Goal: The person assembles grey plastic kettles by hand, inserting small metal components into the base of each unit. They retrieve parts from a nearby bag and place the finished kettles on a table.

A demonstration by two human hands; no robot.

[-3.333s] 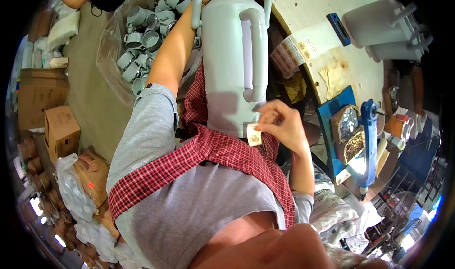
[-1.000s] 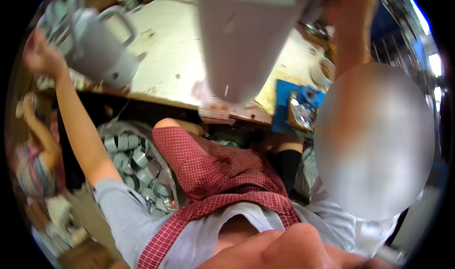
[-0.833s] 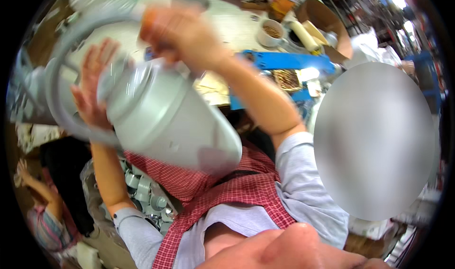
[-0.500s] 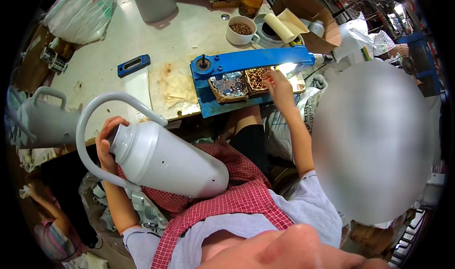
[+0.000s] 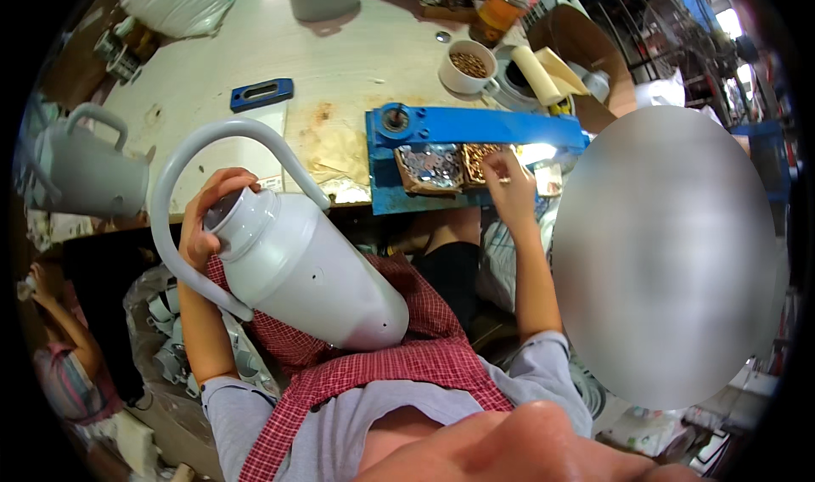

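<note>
A grey metal flask body (image 5: 310, 270) with a large curved handle (image 5: 164, 195) leans across my lap, its open mouth toward the upper left. My left hand (image 5: 197, 232) grips it at the mouth, fingers over the rim and thumb outside. My right hand (image 5: 514, 195) is at a small box of brass-coloured rivets (image 5: 477, 157), fingertips pinched together; what they hold is too small to make out. Beside that box sits another with shiny flat metal pieces (image 5: 429, 166). Both stand under the arm of a blue press (image 5: 484, 124).
On the table (image 5: 229, 53) lie a blue slotted tool (image 5: 261, 94) and a white cup of small brass parts (image 5: 467, 68). A jar of amber liquid (image 5: 503, 11) stands behind. Another grey vessel (image 5: 89, 164) is at left; another person's arm (image 5: 64, 321) shows lower left.
The view has shifted a little. The flask's mouth has risen slightly with my left hand. My right fingers have drawn together at the rivet box.
</note>
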